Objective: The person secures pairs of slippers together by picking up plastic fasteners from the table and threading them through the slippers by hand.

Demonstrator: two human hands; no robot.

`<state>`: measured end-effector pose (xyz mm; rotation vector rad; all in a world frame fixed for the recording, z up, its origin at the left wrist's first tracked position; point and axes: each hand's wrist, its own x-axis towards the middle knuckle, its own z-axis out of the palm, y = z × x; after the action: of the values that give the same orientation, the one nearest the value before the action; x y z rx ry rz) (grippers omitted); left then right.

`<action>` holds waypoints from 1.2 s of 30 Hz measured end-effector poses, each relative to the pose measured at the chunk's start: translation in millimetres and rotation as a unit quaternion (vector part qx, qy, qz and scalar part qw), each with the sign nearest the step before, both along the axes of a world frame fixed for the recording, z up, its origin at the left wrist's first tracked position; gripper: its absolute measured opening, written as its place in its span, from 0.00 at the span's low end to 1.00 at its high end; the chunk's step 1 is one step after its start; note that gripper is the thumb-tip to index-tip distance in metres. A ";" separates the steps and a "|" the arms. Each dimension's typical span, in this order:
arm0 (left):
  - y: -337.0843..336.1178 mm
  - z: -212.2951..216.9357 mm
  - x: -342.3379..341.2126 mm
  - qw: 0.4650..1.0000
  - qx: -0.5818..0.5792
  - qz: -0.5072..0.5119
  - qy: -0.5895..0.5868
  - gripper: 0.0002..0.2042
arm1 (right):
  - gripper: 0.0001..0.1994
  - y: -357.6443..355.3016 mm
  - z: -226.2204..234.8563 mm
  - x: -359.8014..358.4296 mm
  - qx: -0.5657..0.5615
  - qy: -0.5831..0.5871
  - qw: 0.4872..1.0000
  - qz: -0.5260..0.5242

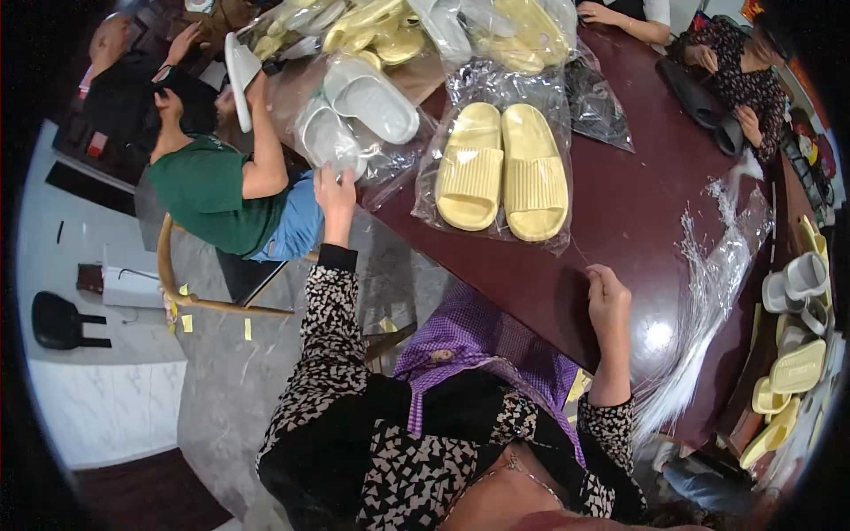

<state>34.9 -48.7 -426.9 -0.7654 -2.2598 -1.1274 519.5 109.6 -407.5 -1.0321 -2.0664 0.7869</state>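
Note:
My left hand [335, 196] reaches to the table's left edge, its bent fingers gripping the clear bag around a pair of pale grey slippers [372, 99]. In front of me lies a pair of yellow ribbed slippers [469, 168] side by side in a clear plastic bag [429, 199]. My right hand [609, 296] is at the near table edge, thumb and fingers pinched together. A faint thin strand seems to run from its fingertips toward the yellow slippers' bag. To its right lies a loose bundle of thin whitish plastic strands [708, 292].
Bagged yellow and grey slippers [372, 31] pile up at the far side of the dark red table [637, 203]. More slippers [797, 367] line the right side. A person in green [217, 195] sits at left holding a white slipper [241, 80]; another at far right handles black slippers [695, 102].

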 end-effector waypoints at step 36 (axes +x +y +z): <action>22.9 36.4 139.3 0.862 0.019 -0.357 -0.360 0.35 | 0.10 -24.0 34.2 -37.5 0.058 0.003 0.998 0.040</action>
<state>174.1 -25.8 -390.6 -1.4198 -2.5716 -2.0775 482.0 85.5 -373.3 -0.8886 -2.1332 0.7001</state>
